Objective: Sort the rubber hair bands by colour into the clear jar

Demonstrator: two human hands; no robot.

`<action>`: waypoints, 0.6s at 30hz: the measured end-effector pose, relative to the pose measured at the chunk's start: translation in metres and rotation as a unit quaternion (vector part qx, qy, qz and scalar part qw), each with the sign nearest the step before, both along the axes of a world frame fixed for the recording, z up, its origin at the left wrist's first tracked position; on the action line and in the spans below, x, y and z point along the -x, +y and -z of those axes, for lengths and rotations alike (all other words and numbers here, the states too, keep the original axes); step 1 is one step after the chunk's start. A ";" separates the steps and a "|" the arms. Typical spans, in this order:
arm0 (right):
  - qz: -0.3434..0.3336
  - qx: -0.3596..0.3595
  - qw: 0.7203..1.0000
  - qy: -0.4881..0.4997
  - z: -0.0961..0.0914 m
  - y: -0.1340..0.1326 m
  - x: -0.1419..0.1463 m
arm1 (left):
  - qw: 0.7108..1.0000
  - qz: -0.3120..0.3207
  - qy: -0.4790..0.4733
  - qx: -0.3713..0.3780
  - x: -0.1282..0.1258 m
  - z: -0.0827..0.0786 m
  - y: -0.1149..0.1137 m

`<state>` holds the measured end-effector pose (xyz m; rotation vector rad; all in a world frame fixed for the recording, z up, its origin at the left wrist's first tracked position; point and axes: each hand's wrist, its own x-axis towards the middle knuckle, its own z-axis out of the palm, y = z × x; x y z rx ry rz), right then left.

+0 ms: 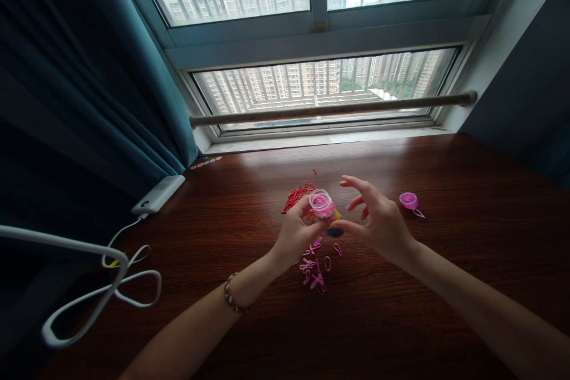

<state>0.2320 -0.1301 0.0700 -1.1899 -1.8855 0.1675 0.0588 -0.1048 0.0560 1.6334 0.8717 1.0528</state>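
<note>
My left hand (pixel 296 224) is wrapped round a small clear jar (pixel 321 204) with pink pieces inside, its mouth uncovered and tilted up toward me. To the jar's right, my right hand (pixel 378 219) is raised with its fingers apart and nothing between them. Behind the left hand lies a heap of red paper clips (pixel 299 195). Nearer to me, several loose pink paper clips (pixel 317 279) are scattered on the table. Something dark blue and yellow (pixel 335 230) shows just below the jar, partly hidden. A pink cap with a loop (pixel 408 200) rests off to the right.
The dark wooden table (pixel 467 285) reaches to the window sill. At the left are a white power bank (pixel 159 195), its cable (pixel 138 276) and a thick white bent tube (pixel 66 236). A blue curtain (pixel 146 89) hangs beside the window; a rail (pixel 329 110) crosses it.
</note>
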 end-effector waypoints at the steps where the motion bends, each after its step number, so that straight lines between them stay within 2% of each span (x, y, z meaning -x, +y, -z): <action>1: -0.009 0.015 1.000 -0.009 0.004 0.001 0.003 | 0.999 0.010 -0.022 0.023 -0.001 -0.002 0.000; 3: -0.040 0.038 0.998 -0.011 0.011 0.004 0.007 | 0.997 0.027 -0.047 0.050 -0.001 -0.005 0.000; 5: -0.054 0.054 0.997 0.006 0.018 0.007 0.010 | 0.998 0.039 -0.027 0.040 0.001 -0.009 0.003; 8: -0.041 0.061 0.996 0.043 0.023 0.010 0.007 | 0.993 0.022 0.107 -0.038 0.012 -0.012 0.004; 10: -0.035 0.061 0.995 0.067 0.025 0.009 0.001 | 0.969 0.008 0.235 -0.075 0.025 -0.010 -0.001; 13: -0.037 0.045 0.996 0.064 0.029 0.002 -0.015 | 0.915 0.007 0.400 -0.047 0.047 0.004 -0.019; 16: -0.041 0.009 0.999 0.019 0.034 -0.010 -0.029 | 0.875 -0.006 0.485 -0.010 0.060 0.021 -0.040; 18: -0.039 -0.015 0.999 -0.003 0.035 -0.017 -0.036 | 0.870 -0.009 0.493 -0.001 0.061 0.031 -0.049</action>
